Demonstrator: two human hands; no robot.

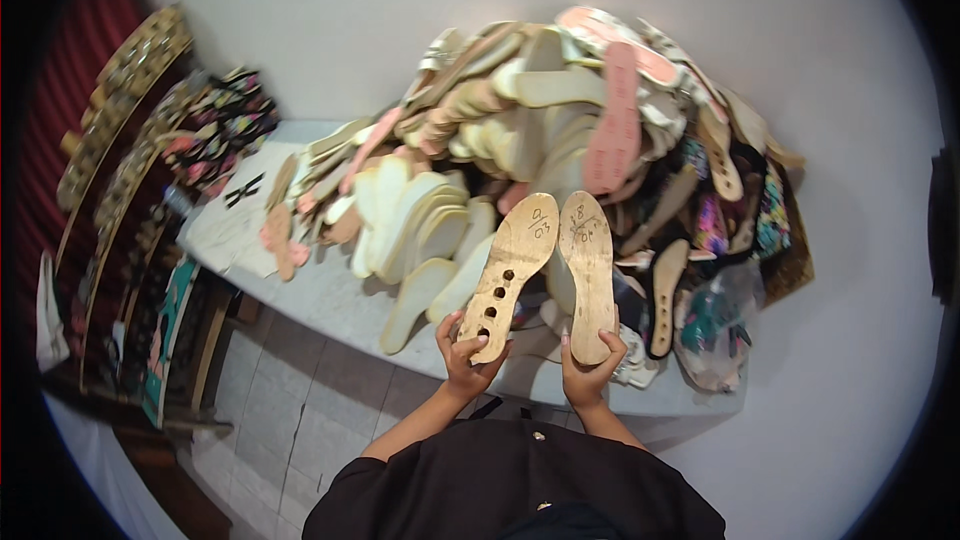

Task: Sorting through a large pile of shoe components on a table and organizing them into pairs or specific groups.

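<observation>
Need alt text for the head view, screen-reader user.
Left hand holds a four-holed wooden sole, right hand a solid-looking wooden sole, side by side. Behind them, a heap of shoe soles spreads over a pale table.

Red curtain (75,70) is being partly hidden by a tiered rack (118,140), black strips (243,190) are being supported on the left of a pale table (325,292), clear plastic bag (708,340) on its right.
</observation>
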